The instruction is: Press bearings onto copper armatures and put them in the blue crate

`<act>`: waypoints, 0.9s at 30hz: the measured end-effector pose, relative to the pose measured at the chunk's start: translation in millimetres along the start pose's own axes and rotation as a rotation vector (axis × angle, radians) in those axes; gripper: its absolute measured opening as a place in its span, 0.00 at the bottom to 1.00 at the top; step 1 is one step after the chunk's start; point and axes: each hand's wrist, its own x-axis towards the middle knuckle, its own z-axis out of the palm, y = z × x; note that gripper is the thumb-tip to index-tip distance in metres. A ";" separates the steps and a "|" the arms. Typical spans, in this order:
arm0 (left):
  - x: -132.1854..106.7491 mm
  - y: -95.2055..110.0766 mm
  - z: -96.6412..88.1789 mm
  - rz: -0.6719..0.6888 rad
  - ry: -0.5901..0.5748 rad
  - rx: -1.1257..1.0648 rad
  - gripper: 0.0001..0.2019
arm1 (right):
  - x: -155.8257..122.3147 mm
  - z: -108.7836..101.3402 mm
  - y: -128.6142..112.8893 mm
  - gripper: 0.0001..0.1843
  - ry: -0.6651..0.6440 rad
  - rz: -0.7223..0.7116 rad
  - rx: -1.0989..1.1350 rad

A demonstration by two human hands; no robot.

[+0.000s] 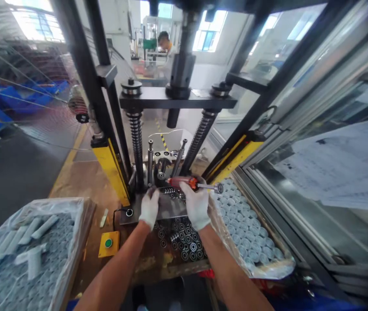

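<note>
Both my hands wear white gloves and reach to the base of a press. My right hand [196,205] is closed round a red-handled tool [184,182] whose metal shaft points right and carries a small ring at its tip [219,188]. My left hand [149,206] rests with fingers curled on the metal plate [171,209], beside a short row of bearings [171,191]. Whether it holds one is hidden. Several loose bearings [185,242] lie on the bench just below my wrists.
The press [177,99] stands ahead with two springs and yellow light-curtain posts [110,170]. A plastic-lined box of round metal parts [251,233] sits right, another lined box [24,259] left. A yellow button box [108,243] lies on the bench. A person works far behind.
</note>
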 end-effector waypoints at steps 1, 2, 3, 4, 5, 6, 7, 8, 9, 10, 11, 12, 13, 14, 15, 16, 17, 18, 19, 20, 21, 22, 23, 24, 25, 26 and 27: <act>-25.0 -9.9 -19.1 0.019 -0.071 0.042 0.17 | 7.3 8.6 2.6 0.25 0.009 -0.028 0.012; -50.0 -22.3 -39.7 0.004 -0.119 0.087 0.17 | 13.2 15.8 6.7 0.25 0.014 -0.047 0.028; -73.5 -36.4 -61.2 -0.026 -0.123 0.143 0.17 | 17.9 21.7 11.8 0.25 0.011 -0.056 0.037; -94.1 -51.1 -82.8 -0.043 -0.143 0.224 0.18 | 21.5 26.5 17.5 0.25 0.011 -0.059 0.037; -111.0 -65.3 -103.8 -0.030 -0.128 0.320 0.18 | 24.2 30.4 23.3 0.25 0.015 -0.061 0.031; -123.6 -78.1 -123.5 0.008 -0.077 0.428 0.17 | 26.3 33.6 28.9 0.25 0.018 -0.062 0.026; -132.0 -89.0 -141.3 0.061 -0.018 0.553 0.17 | 28.1 36.4 33.8 0.26 0.017 -0.064 0.021; -136.6 -97.5 -156.8 0.120 0.050 0.678 0.17 | 29.7 38.8 37.6 0.27 0.014 -0.069 0.013; -138.1 -103.9 -169.5 0.175 0.111 0.794 0.18 | 31.3 41.0 39.8 0.28 0.011 -0.075 -0.002; -137.6 -108.5 -179.4 0.221 0.151 0.892 0.20 | 33.1 42.9 39.8 0.28 0.008 -0.082 -0.033; -135.9 -111.9 -186.7 0.253 0.171 0.966 0.21 | 35.1 44.9 37.4 0.27 -0.007 -0.087 -0.095; -134.0 -114.5 -191.7 0.269 0.174 1.016 0.22 | 37.4 47.0 32.4 0.25 -0.028 -0.093 -0.188; -132.4 -116.9 -194.7 0.276 0.165 1.045 0.22 | 40.0 49.6 25.0 0.24 -0.060 -0.093 -0.313; -131.5 -119.4 -196.5 0.275 0.151 1.062 0.22 | 43.0 52.9 15.8 0.23 -0.105 -0.082 -0.461; -131.2 -121.9 -197.4 0.273 0.146 1.067 0.22 | 46.7 57.0 5.6 0.22 -0.164 -0.065 -0.620; -131.4 -124.6 -198.0 0.273 0.144 1.064 0.22 | 50.9 62.1 -4.7 0.23 -0.231 -0.046 -0.776; -132.0 -127.2 -198.5 0.277 0.148 1.053 0.22 | 55.9 68.0 -14.1 0.25 -0.296 -0.031 -0.916; -132.7 -129.6 -199.3 0.285 0.156 1.036 0.23 | 61.5 74.5 -21.8 0.28 -0.354 -0.023 -1.030; -133.3 -131.7 -200.3 0.292 0.170 1.017 0.23 | 67.5 81.1 -27.5 0.30 -0.404 -0.017 -1.112; -133.8 -133.2 -201.5 0.298 0.184 1.005 0.24 | 73.6 87.5 -31.1 0.31 -0.441 -0.015 -1.160; -134.2 -134.0 -202.9 0.299 0.196 1.001 0.24 | 79.3 93.0 -32.8 0.31 -0.468 -0.008 -1.181; -134.8 -134.2 -204.1 0.294 0.205 1.004 0.23 | 83.9 97.3 -33.1 0.30 -0.484 0.006 -1.179; -135.6 -133.6 -205.1 0.284 0.214 1.011 0.23 | 86.7 99.9 -32.4 0.29 -0.489 0.023 -1.162; -136.9 -132.4 -205.6 0.270 0.214 1.019 0.23 | 86.9 100.6 -31.0 0.29 -0.480 0.042 -1.133; -138.6 -130.7 -205.6 0.252 0.212 1.024 0.23 | 83.5 98.9 -28.7 0.30 -0.455 0.052 -1.088; -140.7 -128.5 -205.2 0.230 0.211 1.024 0.23 | 75.8 94.7 -25.4 0.32 -0.426 0.047 -1.022; -142.9 -126.0 -204.3 0.205 0.212 1.020 0.24 | 63.3 87.6 -20.4 0.34 -0.397 0.024 -0.935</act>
